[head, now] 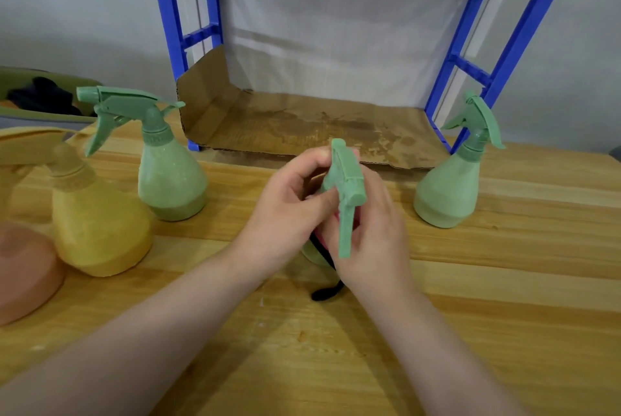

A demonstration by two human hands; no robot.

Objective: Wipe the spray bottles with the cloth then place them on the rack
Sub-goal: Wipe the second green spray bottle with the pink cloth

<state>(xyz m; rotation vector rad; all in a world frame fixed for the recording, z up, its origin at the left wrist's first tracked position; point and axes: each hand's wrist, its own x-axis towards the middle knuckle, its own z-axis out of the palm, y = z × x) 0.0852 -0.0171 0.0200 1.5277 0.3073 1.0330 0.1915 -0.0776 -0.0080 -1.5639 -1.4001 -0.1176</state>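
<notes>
While the left hand [289, 204] pinches the green spray bottle [344, 190] before the rack [497, 72] to steady it, the right hand [369, 241] grips the cloth [327, 293] against it, likely wiping.

Bottles [169, 177] matt plastic, bodies frosted. Table [504, 298] smooth varnished wood. Rack [524, 25] glossy blue frame (metal or plastic, can't tell), stained rough cardboard [302, 126] liner.

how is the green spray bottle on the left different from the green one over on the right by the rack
The left green bottle stands beside the yellow bottle; the right green bottle stands alone by the blue rack leg. The left one's trigger points left, the right one's points toward the rack. Both are upright on the table, untouched, same shape.
</notes>
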